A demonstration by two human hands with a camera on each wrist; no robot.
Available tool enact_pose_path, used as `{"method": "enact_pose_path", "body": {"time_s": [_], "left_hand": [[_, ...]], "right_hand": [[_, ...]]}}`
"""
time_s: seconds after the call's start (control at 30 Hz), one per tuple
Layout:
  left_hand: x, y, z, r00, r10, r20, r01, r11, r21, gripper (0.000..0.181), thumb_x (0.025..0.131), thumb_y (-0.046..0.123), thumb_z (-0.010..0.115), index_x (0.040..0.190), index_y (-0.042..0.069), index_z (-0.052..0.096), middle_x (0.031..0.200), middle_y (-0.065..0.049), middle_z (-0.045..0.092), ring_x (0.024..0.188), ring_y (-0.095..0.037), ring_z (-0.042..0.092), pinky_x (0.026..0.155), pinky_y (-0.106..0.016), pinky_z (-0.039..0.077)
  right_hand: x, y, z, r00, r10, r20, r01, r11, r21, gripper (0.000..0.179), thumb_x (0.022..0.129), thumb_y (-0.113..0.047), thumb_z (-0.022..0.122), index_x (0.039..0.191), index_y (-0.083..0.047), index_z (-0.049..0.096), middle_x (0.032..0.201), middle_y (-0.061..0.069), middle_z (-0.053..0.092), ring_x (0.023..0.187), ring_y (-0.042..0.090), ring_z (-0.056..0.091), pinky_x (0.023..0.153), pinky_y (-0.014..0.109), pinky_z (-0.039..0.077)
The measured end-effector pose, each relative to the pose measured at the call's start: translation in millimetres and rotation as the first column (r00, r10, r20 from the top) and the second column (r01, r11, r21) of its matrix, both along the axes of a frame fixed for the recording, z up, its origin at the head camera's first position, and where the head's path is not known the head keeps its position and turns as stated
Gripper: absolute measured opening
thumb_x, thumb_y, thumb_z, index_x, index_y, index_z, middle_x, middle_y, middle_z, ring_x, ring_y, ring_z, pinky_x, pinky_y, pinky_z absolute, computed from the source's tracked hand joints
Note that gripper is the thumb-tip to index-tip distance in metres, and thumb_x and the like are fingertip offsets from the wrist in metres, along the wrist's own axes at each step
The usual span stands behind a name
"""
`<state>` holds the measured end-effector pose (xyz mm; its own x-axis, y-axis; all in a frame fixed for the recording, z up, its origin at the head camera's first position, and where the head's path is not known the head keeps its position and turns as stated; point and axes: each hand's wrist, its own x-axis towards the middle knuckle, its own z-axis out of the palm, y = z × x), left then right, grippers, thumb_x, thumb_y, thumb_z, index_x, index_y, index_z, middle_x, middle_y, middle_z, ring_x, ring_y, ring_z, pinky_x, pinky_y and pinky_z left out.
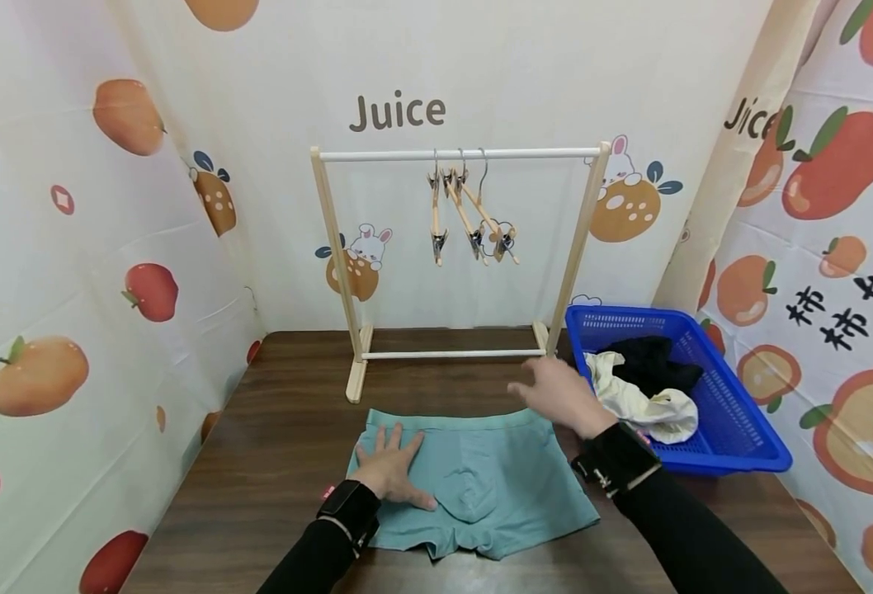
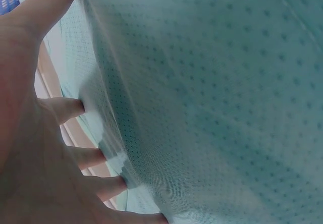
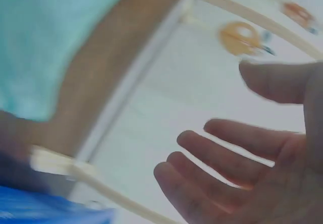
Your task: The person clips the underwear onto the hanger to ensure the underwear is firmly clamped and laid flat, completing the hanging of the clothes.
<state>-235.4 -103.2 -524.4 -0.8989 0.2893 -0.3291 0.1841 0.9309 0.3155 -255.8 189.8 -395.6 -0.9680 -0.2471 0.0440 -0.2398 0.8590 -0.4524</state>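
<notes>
My left hand [image 1: 390,474] rests flat on the left part of the teal shorts [image 1: 492,458], fingers fanned wide, gripping no cloth; my right hand [image 1: 559,394] hovers beside the right end of their waistband, fingers parted and loosely extended, with nothing in its hold; the shorts lie on the wooden table [image 1: 273,462] in front of the garment rack [image 1: 337,247], their longer axis running left to right, roughly parallel to its top bar [image 1: 384,156], waistband toward the rack, leg hems toward me. The relation that counts, by my reckoning, is waistband to clip hangers [image 1: 465,219]; all three hang beyond and above it, near the bar's middle; my right hand is nearer to them. Bare wood separates the waistband from the rack's lower rail [image 1: 451,355], with more room left of the shorts; on the right, the blue basket [image 1: 737,412], holding black cloth [image 1: 652,365] and cream cloth [image 1: 667,412], sits just beside my right forearm and narrows that side.
</notes>
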Motion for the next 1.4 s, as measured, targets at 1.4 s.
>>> {"method": "enact_pose_path", "body": {"time_s": [1.4], "left_hand": [[2.1, 0.4, 3.7, 1.0, -0.011, -0.004, 0.011, 1.0, -0.024, 0.112, 0.072, 0.068, 0.082, 0.161, 0.021, 0.032, 0.167, -0.02, 0.016, 0.152, -0.048, 0.007, 0.109, -0.079, 0.011]], "right_hand": [[-90.7, -49, 130.6, 0.977, -0.213, -0.011, 0.147, 0.71, -0.688, 0.034, 0.108, -0.019, 0.049, 0.138, -0.002, 0.044, 0.121, 0.017, 0.06, 0.097, 0.025, 0.068, 0.082, 0.032, 0.058]]}}
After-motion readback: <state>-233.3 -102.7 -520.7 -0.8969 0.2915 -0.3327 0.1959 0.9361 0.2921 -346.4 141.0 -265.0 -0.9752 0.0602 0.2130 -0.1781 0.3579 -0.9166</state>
